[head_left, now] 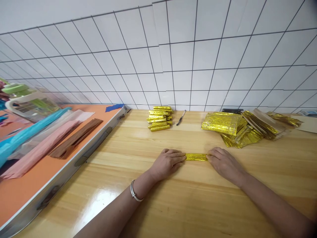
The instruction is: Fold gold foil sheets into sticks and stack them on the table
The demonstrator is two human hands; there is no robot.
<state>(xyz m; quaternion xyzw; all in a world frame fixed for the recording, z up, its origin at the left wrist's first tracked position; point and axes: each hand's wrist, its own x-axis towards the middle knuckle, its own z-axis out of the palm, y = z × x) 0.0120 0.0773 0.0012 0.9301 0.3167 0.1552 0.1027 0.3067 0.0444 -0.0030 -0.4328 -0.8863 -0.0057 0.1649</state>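
Note:
A narrow folded strip of gold foil paper [196, 157] lies on the wooden table in front of me, a crease line running along its length. At its left end, the fingers of my left hand [170, 162] are closed together and press on it. My right hand [223, 163] grips the right end the same way, fingers bent over the foil. Both thumbs are mostly hidden. Beyond my left hand lies a stack of gold foil rolls [159, 119]. Farther right sits a pile of flat gold foil sheets [220, 124].
A black pen [181, 118] lies beside the rolls. To the left, an orange board with a metal edge [99, 138] carries blue, pink and brown crepe paper [76, 138]. A clear bottle with a green lid [16, 88] stands behind. The white tiled wall [183, 56] bounds the table's back.

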